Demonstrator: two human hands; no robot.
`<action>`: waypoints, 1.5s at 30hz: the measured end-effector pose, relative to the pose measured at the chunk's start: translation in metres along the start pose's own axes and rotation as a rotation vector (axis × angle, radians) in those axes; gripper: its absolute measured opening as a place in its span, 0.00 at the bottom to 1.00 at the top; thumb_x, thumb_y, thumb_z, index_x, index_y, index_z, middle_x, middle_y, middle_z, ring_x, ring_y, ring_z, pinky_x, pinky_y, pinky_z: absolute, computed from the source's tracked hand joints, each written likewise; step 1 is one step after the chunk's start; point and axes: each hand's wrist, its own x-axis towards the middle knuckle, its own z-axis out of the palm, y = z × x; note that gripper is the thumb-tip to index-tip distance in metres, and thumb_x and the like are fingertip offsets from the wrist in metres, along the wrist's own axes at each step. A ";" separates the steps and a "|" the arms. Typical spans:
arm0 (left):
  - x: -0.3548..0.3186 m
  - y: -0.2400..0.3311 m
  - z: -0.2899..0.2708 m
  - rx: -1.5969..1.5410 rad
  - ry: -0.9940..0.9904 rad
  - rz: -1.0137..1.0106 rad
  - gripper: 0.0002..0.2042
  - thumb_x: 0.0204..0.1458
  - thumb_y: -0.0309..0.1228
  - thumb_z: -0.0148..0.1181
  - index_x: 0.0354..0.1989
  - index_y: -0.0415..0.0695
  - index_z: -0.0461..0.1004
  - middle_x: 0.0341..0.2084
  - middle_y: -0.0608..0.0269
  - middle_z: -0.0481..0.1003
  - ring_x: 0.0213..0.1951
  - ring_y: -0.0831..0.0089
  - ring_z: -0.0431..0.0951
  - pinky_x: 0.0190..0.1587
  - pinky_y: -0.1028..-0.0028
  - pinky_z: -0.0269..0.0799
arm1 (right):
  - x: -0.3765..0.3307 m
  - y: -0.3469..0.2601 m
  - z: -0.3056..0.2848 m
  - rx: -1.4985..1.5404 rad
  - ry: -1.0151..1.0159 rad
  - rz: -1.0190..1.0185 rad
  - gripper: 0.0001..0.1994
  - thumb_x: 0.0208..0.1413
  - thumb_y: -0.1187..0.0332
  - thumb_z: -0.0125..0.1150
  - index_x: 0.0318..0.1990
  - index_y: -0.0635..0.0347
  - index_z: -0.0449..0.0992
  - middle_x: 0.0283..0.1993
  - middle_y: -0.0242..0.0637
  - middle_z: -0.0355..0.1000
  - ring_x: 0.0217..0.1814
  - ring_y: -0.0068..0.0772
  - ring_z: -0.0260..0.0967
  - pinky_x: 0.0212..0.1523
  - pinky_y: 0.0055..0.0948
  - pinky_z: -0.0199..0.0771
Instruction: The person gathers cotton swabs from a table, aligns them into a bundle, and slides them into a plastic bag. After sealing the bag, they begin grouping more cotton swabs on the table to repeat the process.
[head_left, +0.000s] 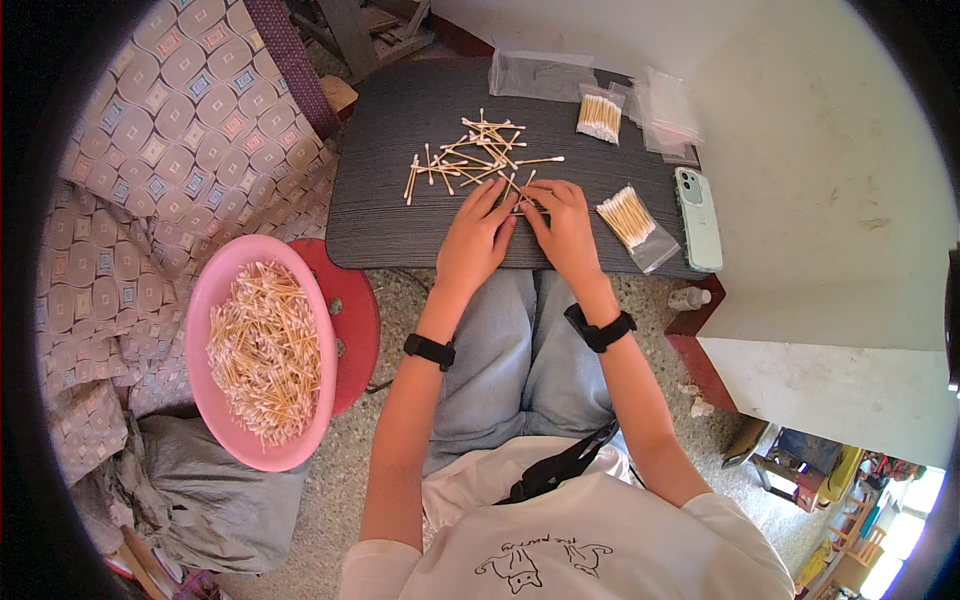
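Loose cotton swabs (480,150) with pale wooden sticks and white tips lie criss-cross on the dark tabletop (390,225). At the pile's near side, my left hand (474,237) and my right hand (566,226) face each other, thumbs toward the middle. Bent fingers of both hands close on a few crossed swabs (516,192) between them; the exact grip of each fingertip is partly hidden. Right of my right hand lies a clear bag of swabs (628,218). Another filled bag (600,114) rests farther back.
A pink basin (198,350) heaped with swabs stands on a red stool (352,330) at the left. Flat clear bags (540,76) lie along the table's far edge, more bags (672,110) at the far right corner. A pale green phone (699,220) lies beside the wall (820,200).
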 end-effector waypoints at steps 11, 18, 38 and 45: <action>0.000 -0.005 0.002 -0.022 0.037 -0.006 0.13 0.53 0.29 0.62 0.47 0.48 0.80 0.54 0.57 0.73 0.60 0.57 0.69 0.59 0.64 0.67 | 0.005 0.000 -0.003 0.065 0.060 0.118 0.03 0.48 0.77 0.63 0.30 0.67 0.75 0.35 0.45 0.72 0.42 0.49 0.68 0.44 0.41 0.68; 0.005 -0.006 0.001 -0.134 0.064 -0.082 0.07 0.50 0.31 0.65 0.36 0.43 0.79 0.50 0.58 0.75 0.57 0.57 0.71 0.58 0.61 0.67 | -0.003 0.004 -0.006 0.045 0.071 0.073 0.03 0.49 0.77 0.62 0.32 0.66 0.75 0.33 0.44 0.71 0.38 0.48 0.66 0.41 0.41 0.67; 0.005 -0.010 0.006 -0.269 0.325 -0.120 0.06 0.46 0.22 0.64 0.29 0.38 0.72 0.39 0.53 0.77 0.46 0.56 0.77 0.48 0.64 0.71 | -0.009 0.010 -0.004 0.387 0.181 0.379 0.07 0.58 0.71 0.59 0.35 0.67 0.74 0.31 0.41 0.73 0.32 0.32 0.71 0.37 0.29 0.71; 0.005 -0.010 0.008 -0.160 0.327 -0.099 0.07 0.46 0.21 0.63 0.29 0.39 0.70 0.36 0.53 0.77 0.41 0.55 0.76 0.44 0.63 0.71 | -0.010 0.011 -0.003 0.391 0.198 0.359 0.06 0.59 0.72 0.59 0.36 0.67 0.73 0.30 0.41 0.73 0.31 0.31 0.70 0.36 0.28 0.70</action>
